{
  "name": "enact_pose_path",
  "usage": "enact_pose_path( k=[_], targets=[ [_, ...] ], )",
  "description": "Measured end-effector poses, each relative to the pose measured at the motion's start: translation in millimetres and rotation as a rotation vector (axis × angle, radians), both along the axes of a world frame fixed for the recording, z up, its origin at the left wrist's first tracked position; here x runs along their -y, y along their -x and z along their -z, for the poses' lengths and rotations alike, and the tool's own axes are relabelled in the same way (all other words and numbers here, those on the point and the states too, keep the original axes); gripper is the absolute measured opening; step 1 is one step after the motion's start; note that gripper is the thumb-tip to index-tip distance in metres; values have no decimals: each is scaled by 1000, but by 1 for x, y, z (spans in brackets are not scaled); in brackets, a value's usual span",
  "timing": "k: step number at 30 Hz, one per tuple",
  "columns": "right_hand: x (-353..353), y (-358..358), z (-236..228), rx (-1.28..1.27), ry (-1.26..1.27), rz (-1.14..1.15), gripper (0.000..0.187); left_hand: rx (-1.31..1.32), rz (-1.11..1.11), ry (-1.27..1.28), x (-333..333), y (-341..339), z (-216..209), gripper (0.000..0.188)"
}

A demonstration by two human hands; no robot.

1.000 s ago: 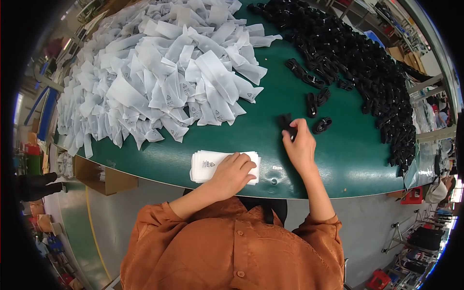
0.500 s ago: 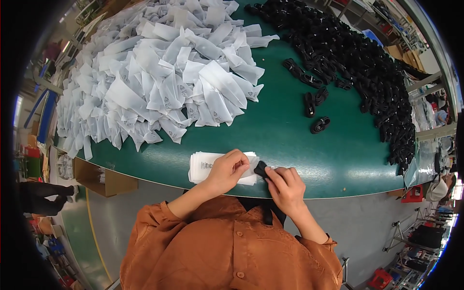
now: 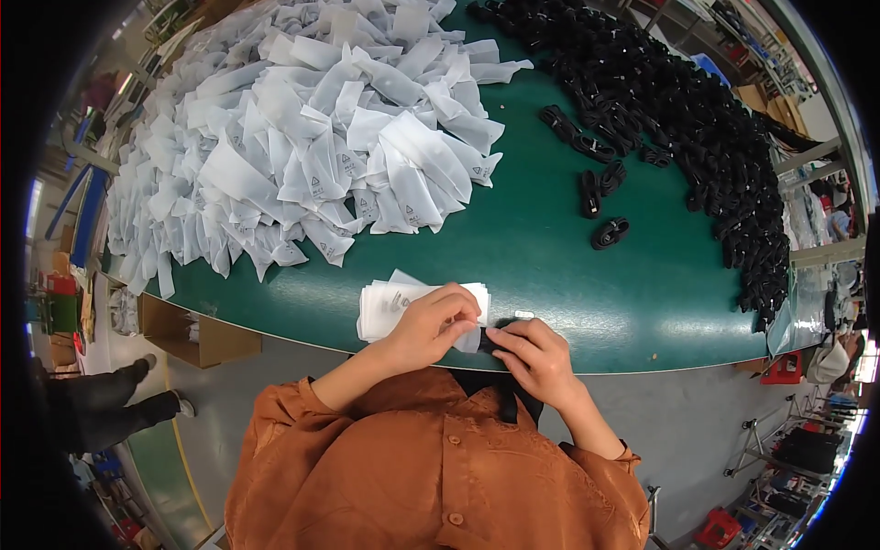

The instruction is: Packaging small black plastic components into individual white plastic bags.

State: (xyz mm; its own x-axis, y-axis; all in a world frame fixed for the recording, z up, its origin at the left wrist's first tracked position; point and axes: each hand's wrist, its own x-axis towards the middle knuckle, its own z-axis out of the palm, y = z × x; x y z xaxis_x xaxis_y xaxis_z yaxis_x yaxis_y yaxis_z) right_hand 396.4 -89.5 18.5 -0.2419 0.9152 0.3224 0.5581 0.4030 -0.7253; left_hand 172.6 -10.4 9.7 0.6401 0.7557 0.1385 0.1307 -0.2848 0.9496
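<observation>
At the near edge of the table, my left hand (image 3: 431, 325) is closed, with thumb and finger pinching the edge of a white translucent pouch (image 3: 469, 342). A stack of flat white pouches (image 3: 376, 310) lies under and beside that hand. Close on the right, my right hand (image 3: 539, 356) has its fingers closed round a black coiled cable (image 3: 495, 339), mostly hidden by the fingers. The cable sits against the pouch's right end; how far it reaches inside cannot be made out. Several coiled black cables (image 3: 610, 233) lie farther off on the green table.
A large heap of filled white pouches (image 3: 275, 147) covers the table's left and far side. Black coiled cables (image 3: 687, 137) are heaped along the right. The green tabletop (image 3: 550, 266) curves at its near edge. A cardboard box (image 3: 206, 339) stands below left; a person's legs (image 3: 119, 399) show beyond.
The black cable and pouch have moved slightly nearer to me, and my right fingers now cover more of the cable. One pouch sticks out askew from the stack. The person's legs at left have shifted.
</observation>
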Motion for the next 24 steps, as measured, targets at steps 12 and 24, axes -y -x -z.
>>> enact_pose_path(
  k=[12,24],
  targets=[
    [-4,20,2,-333,291,258,31,-30,-74,-333,-9,-4,-17,13],
    [-36,19,-23,-858,446,319,22,15,-150,-282,-38,0,-40,9]
  ],
)
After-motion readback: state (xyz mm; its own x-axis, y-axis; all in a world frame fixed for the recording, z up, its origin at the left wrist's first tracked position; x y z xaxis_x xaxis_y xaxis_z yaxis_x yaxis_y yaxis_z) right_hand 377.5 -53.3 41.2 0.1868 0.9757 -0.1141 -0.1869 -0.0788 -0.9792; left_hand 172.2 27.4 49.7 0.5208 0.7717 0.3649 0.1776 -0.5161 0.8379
